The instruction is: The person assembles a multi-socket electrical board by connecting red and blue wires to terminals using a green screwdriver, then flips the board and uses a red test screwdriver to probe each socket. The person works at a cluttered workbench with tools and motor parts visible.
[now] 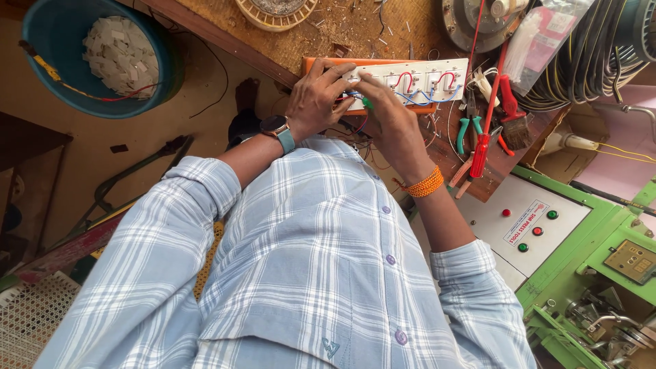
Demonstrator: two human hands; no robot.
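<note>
Hands meet at twelve o'clock over a long white plastic switch plate wired with red and blue leads (410, 80), which lies face-down on an orange rectangular base (321, 63) at the edge of the worn wooden workbench (383, 27). Its long axis runs from nine to three o'clock, straight ahead of both hands. The left hand (316, 101), wearing a dark round wristwatch on a teal strap (277, 128), is clasped over the plate's nine o'clock end, fingers curled on its edge. The right hand (391, 121), with an orange thread band at the wrist (425, 184), pinches a small green-tipped piece (367, 104) just beside the left fingers; whether it is a tool or a wire end I cannot tell. Most of the plate extends toward three o'clock, nearer the right hand. At three o'clock lie a red-handled screwdriver (484, 147) and green-handled pliers (467, 131). At ten o'clock a blue plastic tub of white scraps (61, 41) stands on the floor, and at four o'clock sits a green machine panel with round buttons (526, 219).
</note>
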